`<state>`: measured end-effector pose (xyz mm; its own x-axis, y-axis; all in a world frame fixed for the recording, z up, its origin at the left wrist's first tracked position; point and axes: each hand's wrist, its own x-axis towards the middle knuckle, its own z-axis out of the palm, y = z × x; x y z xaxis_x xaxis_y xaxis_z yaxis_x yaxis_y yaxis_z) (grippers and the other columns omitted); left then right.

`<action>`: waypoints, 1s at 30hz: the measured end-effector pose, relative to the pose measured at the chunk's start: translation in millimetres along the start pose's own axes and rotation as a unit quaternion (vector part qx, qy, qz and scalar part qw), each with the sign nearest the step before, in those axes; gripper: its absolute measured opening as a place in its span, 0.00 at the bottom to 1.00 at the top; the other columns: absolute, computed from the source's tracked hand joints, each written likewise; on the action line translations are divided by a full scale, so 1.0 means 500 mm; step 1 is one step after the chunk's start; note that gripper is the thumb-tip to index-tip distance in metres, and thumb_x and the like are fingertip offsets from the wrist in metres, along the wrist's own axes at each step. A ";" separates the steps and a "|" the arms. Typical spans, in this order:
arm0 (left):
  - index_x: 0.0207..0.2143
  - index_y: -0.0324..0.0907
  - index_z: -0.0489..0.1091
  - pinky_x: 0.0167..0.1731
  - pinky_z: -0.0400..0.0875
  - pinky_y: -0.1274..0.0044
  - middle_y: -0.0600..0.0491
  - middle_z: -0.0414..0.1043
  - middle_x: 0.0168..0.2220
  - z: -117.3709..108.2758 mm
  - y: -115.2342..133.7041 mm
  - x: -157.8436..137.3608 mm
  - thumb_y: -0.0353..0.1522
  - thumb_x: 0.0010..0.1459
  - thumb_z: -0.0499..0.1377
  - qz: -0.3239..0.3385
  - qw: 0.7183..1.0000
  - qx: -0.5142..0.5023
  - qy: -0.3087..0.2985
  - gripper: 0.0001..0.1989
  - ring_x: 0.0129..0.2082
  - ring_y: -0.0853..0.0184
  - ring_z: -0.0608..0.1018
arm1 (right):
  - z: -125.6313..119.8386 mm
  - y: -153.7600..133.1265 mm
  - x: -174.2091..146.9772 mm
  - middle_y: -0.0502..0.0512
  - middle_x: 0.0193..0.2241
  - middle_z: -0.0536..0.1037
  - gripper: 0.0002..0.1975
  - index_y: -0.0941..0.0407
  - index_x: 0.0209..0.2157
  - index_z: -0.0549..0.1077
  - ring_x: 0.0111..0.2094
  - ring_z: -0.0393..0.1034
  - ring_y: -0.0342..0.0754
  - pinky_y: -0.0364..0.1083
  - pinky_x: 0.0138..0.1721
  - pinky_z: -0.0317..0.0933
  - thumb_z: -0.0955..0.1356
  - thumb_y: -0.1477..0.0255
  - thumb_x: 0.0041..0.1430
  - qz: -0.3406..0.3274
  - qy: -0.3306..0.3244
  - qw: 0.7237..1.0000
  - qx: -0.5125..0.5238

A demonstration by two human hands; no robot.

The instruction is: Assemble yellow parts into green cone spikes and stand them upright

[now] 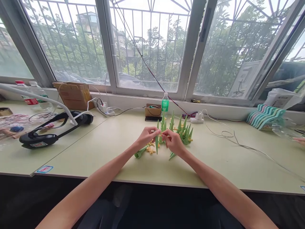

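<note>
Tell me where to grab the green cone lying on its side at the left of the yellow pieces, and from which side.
Probably pinch the green cone across its wide, open end, coming from the near left: that end faces there, away from the yellow branched pieces, while the body tapers toward them.

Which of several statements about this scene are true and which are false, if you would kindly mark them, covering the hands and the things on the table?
1. The left hand holds a green cone. True.
2. The right hand lies flat on the table. False: the right hand has its fingers bent, close to the left hand.
3. Yellow pieces lie on the table near the hands. True.
4. The green-labelled bottle is lying on its side. False: the bottle stands upright.
5. The hangers are on the left of the table. False: the hangers are on the far right.
</note>
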<state>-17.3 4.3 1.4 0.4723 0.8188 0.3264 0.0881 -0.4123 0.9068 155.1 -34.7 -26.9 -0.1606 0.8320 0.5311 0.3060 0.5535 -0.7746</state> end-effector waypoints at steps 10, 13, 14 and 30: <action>0.20 0.36 0.68 0.15 0.61 0.82 0.52 0.68 0.29 -0.003 -0.011 0.002 0.44 0.55 0.62 0.027 1.000 0.013 -0.009 0.21 0.18 0.77 0.67 | -0.004 0.003 0.001 0.47 0.23 0.68 0.14 0.55 0.32 0.66 0.14 0.61 0.40 0.41 0.16 0.55 0.62 0.58 0.63 0.000 -0.009 1.000 -0.007; 0.18 0.36 0.66 0.16 0.62 0.82 0.51 0.69 0.31 -0.006 -0.016 0.004 0.45 0.55 0.61 0.036 0.999 0.020 -0.014 0.23 0.18 0.78 0.67 | -0.004 0.003 0.000 0.48 0.23 0.68 0.15 0.55 0.32 0.67 0.14 0.61 0.40 0.41 0.16 0.56 0.62 0.58 0.64 0.002 -0.010 1.000 -0.014; 0.18 0.36 0.66 0.16 0.62 0.82 0.51 0.69 0.31 -0.006 -0.017 0.004 0.45 0.55 0.61 0.035 0.999 0.022 -0.014 0.24 0.18 0.78 0.67 | -0.004 0.004 0.000 0.48 0.23 0.68 0.15 0.55 0.32 0.67 0.14 0.61 0.40 0.41 0.16 0.56 0.62 0.58 0.64 0.003 -0.010 1.000 -0.016; 0.19 0.35 0.67 0.15 0.61 0.82 0.51 0.68 0.32 -0.007 -0.019 0.002 0.46 0.58 0.59 0.031 0.999 0.031 -0.024 0.24 0.17 0.78 0.67 | -0.006 -0.005 -0.001 0.46 0.18 0.67 0.15 0.56 0.30 0.66 0.14 0.61 0.40 0.41 0.19 0.57 0.62 0.60 0.65 -0.002 -0.014 0.999 -0.050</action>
<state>-20.6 10.5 -5.7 0.5205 0.7714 0.3660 0.1115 -0.4864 0.8666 157.3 -36.5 -24.1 -0.1871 0.8313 0.5233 0.3973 0.5513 -0.7337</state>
